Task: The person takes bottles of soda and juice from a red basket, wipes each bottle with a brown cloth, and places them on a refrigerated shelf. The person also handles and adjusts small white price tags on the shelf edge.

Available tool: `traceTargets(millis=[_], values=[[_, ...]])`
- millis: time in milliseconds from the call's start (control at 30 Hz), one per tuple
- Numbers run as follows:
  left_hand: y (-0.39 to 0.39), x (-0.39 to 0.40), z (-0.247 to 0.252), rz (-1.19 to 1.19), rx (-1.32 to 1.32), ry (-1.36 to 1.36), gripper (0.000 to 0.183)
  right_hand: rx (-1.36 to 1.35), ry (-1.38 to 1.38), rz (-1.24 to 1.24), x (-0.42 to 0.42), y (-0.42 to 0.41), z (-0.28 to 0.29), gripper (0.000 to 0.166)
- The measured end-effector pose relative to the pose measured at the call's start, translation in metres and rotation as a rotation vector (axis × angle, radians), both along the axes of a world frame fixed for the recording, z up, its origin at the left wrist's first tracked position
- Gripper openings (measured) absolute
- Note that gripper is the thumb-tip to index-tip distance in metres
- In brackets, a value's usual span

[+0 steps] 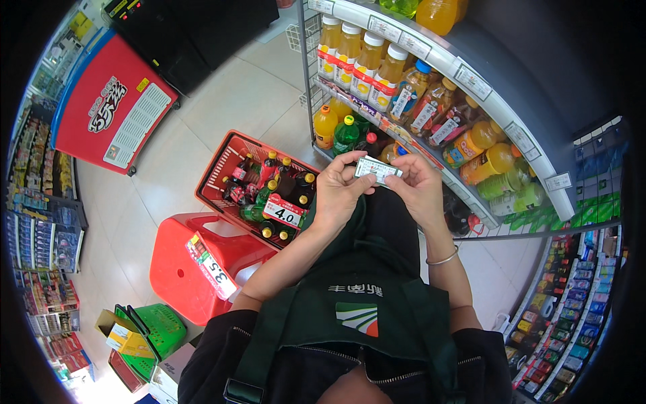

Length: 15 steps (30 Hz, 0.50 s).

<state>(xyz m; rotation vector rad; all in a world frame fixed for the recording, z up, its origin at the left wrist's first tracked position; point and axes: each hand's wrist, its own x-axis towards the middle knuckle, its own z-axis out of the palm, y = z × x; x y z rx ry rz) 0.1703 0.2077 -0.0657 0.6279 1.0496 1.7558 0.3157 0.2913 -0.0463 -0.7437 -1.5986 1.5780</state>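
Both my hands meet in front of the apron, pinching a small stack of paper shelf price labels point(377, 170). My left hand point(339, 189) grips its left end between thumb and fingers. At the right end, the thumb and fingers of my right hand point(420, 188) hold it. Just beyond the labels are the lower bottles of a drinks shelf point(474, 76), whose edges carry similar price labels. Left of my left hand, a red plastic basket point(214, 166) holds several soda bottles and a price sign point(283, 211).
A red plastic stool point(171, 262) with a price card point(214, 267) on it stands beside the basket. Green shopping baskets point(166, 323) are at the lower left. A red freezer chest point(113, 106) stands at the upper left. More stocked shelves line both sides.
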Motion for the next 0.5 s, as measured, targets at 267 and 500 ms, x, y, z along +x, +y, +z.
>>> traceTargets(millis=[267,500], values=[[-0.0024,0.0039,-0.0014,-0.020,-0.014,0.010,0.040,0.010,-0.054,-0.007,0.0039,0.0008,-0.0025,0.020],[-0.0025,0.0053,-0.0021,-0.026,-0.018,0.006,0.041,0.120,-0.155,-0.052,0.0046,0.0009,0.0000,0.018]])
